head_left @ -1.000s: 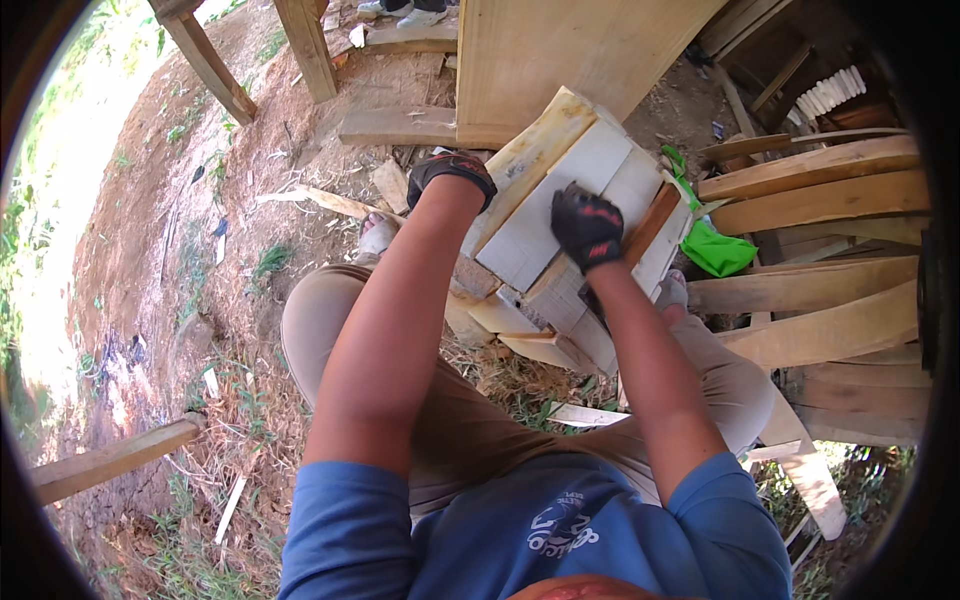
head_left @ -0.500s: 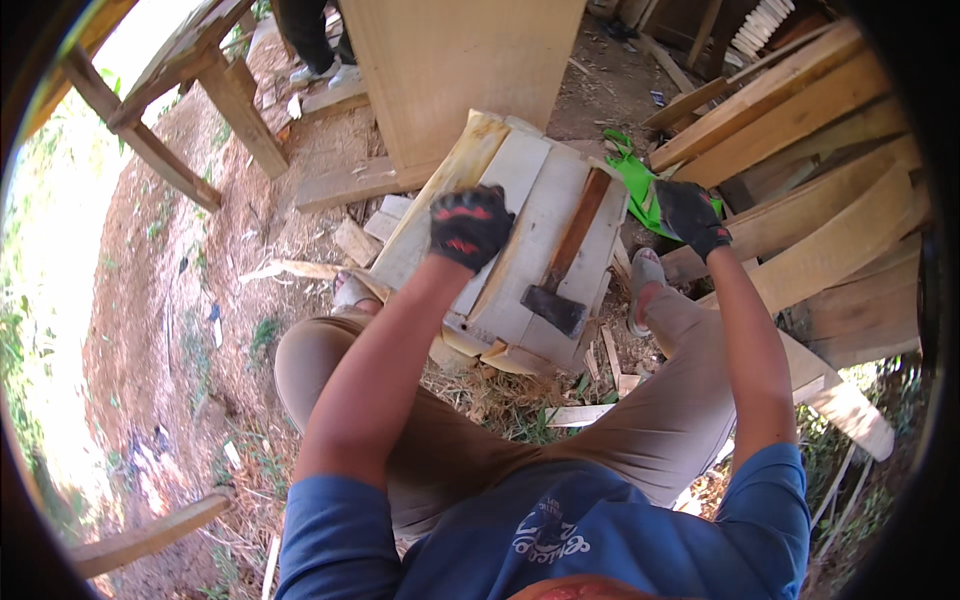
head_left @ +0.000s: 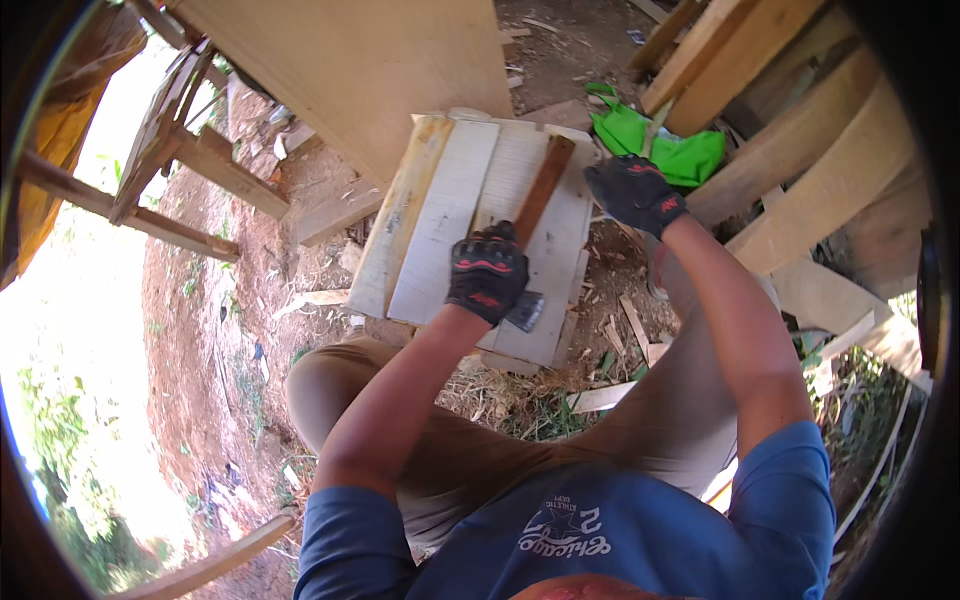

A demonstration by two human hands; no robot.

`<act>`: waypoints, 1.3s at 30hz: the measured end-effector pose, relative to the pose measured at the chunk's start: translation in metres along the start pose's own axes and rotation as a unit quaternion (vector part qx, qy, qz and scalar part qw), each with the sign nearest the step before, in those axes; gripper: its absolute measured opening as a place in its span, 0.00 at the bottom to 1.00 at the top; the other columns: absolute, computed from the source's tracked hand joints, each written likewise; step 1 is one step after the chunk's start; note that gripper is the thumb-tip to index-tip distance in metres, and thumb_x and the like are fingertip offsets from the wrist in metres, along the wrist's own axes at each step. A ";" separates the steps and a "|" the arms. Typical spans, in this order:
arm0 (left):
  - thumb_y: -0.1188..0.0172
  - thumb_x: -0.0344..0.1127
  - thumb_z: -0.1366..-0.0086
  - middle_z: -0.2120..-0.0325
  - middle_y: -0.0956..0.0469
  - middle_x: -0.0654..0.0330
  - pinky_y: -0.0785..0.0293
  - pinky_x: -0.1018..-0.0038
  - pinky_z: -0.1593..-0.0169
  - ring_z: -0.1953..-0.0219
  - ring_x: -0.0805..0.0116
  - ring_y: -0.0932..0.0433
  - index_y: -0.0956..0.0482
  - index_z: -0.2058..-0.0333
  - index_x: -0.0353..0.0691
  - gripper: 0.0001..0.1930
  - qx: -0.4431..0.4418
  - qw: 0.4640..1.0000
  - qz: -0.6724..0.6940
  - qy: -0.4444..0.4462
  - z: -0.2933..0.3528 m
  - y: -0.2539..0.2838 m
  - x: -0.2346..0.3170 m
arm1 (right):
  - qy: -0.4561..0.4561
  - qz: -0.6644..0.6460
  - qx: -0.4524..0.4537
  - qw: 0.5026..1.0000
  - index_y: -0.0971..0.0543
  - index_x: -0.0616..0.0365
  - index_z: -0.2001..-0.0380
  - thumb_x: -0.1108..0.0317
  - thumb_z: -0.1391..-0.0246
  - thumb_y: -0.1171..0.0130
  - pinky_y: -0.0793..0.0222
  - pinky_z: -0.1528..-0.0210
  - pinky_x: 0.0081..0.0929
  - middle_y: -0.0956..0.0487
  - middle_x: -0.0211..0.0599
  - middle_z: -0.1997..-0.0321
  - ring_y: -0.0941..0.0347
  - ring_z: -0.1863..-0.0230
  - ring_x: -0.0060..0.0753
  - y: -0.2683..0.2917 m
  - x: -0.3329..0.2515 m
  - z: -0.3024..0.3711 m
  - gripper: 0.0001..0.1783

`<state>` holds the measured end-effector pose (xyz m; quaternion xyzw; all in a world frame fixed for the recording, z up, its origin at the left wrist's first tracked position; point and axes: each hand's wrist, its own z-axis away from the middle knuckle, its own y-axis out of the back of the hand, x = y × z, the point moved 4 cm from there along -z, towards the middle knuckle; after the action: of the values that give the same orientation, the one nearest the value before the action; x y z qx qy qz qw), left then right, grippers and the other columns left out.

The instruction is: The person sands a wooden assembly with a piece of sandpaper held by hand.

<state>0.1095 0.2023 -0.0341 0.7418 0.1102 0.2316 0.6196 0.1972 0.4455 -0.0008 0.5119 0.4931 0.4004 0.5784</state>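
My left hand (head_left: pixel 488 272), in a black glove with red marks, is closed around a hatchet (head_left: pixel 540 190) close to its head. The wooden handle slants away to the far right, and part of the dark steel head shows beside my fist. Beneath it lie pale, roughly cut boards (head_left: pixel 440 215) set side by side, forming a low work surface between my knees. My right hand (head_left: pixel 637 195), gloved alike, hovers at the boards' far right corner, fingers loosely stretched to the left with nothing seen in them. A bright green cloth bag (head_left: pixel 685 155) lies just beyond it.
A wide wooden panel (head_left: pixel 350 70) leans past the boards. Thick planks (head_left: pixel 800 140) are stacked at the right. A wooden bench frame (head_left: pixel 215 170) stands at the left on bare earth. Offcuts and shavings (head_left: pixel 610 335) litter the ground near my feet.
My left hand has shifted right from the bare boards onto the hatchet and closed on it. My right hand has come away from the green bag toward the boards. The view has turned slightly.
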 end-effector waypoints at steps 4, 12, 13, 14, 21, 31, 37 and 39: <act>0.41 0.47 0.29 0.53 0.18 0.40 0.20 0.44 0.50 0.54 0.37 0.15 0.31 0.40 0.38 0.25 -0.111 0.988 0.049 0.097 -0.007 0.029 -0.036 | 0.043 0.049 -0.020 0.998 0.17 0.52 0.49 0.58 0.28 0.50 0.23 0.56 0.53 0.16 0.49 0.60 0.19 0.57 0.56 -0.034 0.033 0.008 0.17; 0.40 0.53 0.28 0.53 0.15 0.40 0.20 0.47 0.48 0.52 0.39 0.15 0.22 0.42 0.39 0.27 -0.039 0.967 0.003 0.251 -0.003 0.045 -0.148 | 0.171 0.054 0.049 0.983 0.19 0.55 0.47 0.58 0.29 0.48 0.22 0.58 0.52 0.16 0.49 0.58 0.18 0.57 0.54 -0.047 0.031 0.032 0.17; 0.40 0.54 0.28 0.54 0.14 0.41 0.19 0.47 0.49 0.52 0.39 0.15 0.21 0.44 0.39 0.26 -0.024 0.970 0.004 0.243 0.003 0.044 -0.154 | 0.146 0.048 0.021 0.988 0.19 0.53 0.46 0.59 0.29 0.49 0.22 0.56 0.52 0.16 0.49 0.57 0.17 0.57 0.53 -0.034 0.012 0.029 0.17; 0.40 0.56 0.29 0.55 0.14 0.41 0.19 0.47 0.49 0.53 0.39 0.15 0.20 0.46 0.39 0.26 -0.009 0.972 0.005 0.236 0.007 0.042 -0.159 | 0.139 0.057 -0.002 0.989 0.20 0.53 0.47 0.60 0.30 0.48 0.22 0.57 0.52 0.16 0.48 0.59 0.17 0.60 0.52 -0.024 -0.013 0.028 0.16; 0.40 0.60 0.29 0.56 0.13 0.44 0.19 0.48 0.48 0.51 0.42 0.14 0.21 0.45 0.42 0.28 -0.024 0.977 -0.020 0.210 0.001 0.044 -0.156 | 0.379 -0.040 0.023 0.924 0.18 0.50 0.72 0.63 0.41 0.42 0.28 0.69 0.48 0.21 0.34 0.80 0.22 0.78 0.43 -0.044 -0.179 0.040 0.08; 0.41 0.59 0.28 0.49 0.16 0.40 0.21 0.49 0.42 0.46 0.40 0.17 0.27 0.38 0.40 0.31 -0.122 0.971 0.030 0.202 -0.006 0.045 -0.166 | 0.129 0.070 0.041 0.988 0.19 0.54 0.68 0.62 0.35 0.45 0.21 0.66 0.50 0.16 0.42 0.72 0.16 0.69 0.51 -0.057 -0.072 -0.070 0.11; 0.42 0.58 0.27 0.50 0.16 0.40 0.20 0.49 0.44 0.48 0.40 0.16 0.27 0.38 0.39 0.31 -0.126 0.973 0.037 0.193 -0.007 0.049 -0.165 | 0.430 0.050 -0.004 0.902 0.18 0.52 0.69 0.66 0.51 0.41 0.25 0.70 0.44 0.20 0.37 0.78 0.21 0.75 0.43 -0.080 -0.204 0.017 0.07; 0.42 0.58 0.27 0.51 0.16 0.41 0.19 0.49 0.45 0.49 0.40 0.16 0.27 0.39 0.38 0.31 -0.119 0.973 0.030 0.194 -0.003 0.049 -0.166 | 0.452 0.025 0.016 0.891 0.18 0.51 0.70 0.65 0.53 0.40 0.25 0.71 0.44 0.20 0.37 0.78 0.20 0.76 0.42 -0.078 -0.211 0.021 0.06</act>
<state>-0.0421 0.1195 -0.0206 0.6068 0.1774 0.4009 0.6630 0.1737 0.2249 -0.0440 0.2970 0.6948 0.5949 0.2740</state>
